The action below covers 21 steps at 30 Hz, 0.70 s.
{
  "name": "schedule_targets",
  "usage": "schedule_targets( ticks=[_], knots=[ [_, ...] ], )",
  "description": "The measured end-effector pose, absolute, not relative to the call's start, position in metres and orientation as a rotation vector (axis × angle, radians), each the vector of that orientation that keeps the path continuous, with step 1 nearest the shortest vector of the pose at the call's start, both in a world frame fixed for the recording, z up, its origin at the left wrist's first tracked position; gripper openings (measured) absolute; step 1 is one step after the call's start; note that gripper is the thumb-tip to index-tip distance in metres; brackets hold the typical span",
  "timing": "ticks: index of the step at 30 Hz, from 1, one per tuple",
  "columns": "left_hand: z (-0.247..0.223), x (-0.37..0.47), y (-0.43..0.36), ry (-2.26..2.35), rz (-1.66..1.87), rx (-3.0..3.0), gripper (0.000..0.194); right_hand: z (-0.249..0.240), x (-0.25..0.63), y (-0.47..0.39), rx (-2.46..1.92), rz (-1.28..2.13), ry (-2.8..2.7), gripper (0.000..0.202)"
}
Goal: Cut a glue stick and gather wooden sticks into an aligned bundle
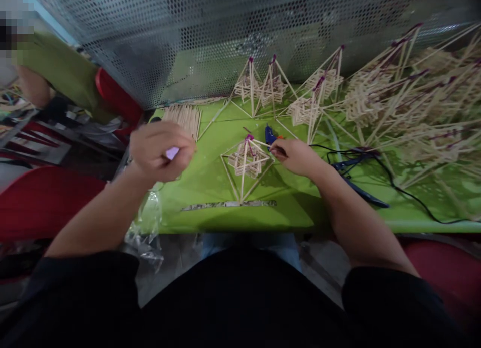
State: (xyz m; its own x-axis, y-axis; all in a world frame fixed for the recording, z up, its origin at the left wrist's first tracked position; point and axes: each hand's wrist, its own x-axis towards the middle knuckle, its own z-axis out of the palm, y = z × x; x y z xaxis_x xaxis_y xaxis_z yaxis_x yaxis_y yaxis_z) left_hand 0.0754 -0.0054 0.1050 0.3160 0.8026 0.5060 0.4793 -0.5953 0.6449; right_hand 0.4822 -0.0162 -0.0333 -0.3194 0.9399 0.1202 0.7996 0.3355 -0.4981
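A small pyramid-shaped frame of wooden sticks point(243, 175), with stacked sticks inside and a purple tie at its top, stands on the green table in front of me. My right hand point(296, 156) is closed, fingertips pinched at the frame's right corner. Just behind those fingers lies a blue glue gun point(269, 135), partly hidden. My left hand point(162, 150) is raised at the left, away from the frame, with its fingers curled closed. A small lilac patch point(172, 153) shows between thumb and fingers; what it is I cannot make out. Beyond this hand lies a pile of loose sticks point(184, 118).
Several similar stick frames point(304, 110) crowd the table's back and right side. A black cable point(398, 187) and a dark blue stand point(363, 191) lie at right. A patterned strip point(229, 204) is near the front edge. Plastic wrap point(148, 222) hangs at left. Another person sits far left.
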Motion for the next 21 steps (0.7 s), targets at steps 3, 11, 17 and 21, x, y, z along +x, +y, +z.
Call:
schedule_targets(
  ticks=[3, 11, 17, 21],
  knots=[
    [0.148, 0.060, -0.024, 1.447, 0.758, 2.726, 0.058, -0.037, 0.484, -0.014, -1.526, 0.514, -2.196, 0.029],
    [0.102, -0.026, -0.143, 2.285, 0.739, 2.312, 0.051, -0.046, 0.484, -0.015, -1.506, 0.545, -2.084, 0.029],
    [-0.033, -0.062, -0.152, 2.540, 0.599, 2.066, 0.049, -0.045, 0.481, -0.016, -1.441, 0.600, -1.997, 0.034],
    [-0.077, -0.058, -0.153, 2.315, 0.519, 2.054, 0.054, -0.044, 0.478, -0.020, -1.325, 0.684, -1.906, 0.036]
  ],
)
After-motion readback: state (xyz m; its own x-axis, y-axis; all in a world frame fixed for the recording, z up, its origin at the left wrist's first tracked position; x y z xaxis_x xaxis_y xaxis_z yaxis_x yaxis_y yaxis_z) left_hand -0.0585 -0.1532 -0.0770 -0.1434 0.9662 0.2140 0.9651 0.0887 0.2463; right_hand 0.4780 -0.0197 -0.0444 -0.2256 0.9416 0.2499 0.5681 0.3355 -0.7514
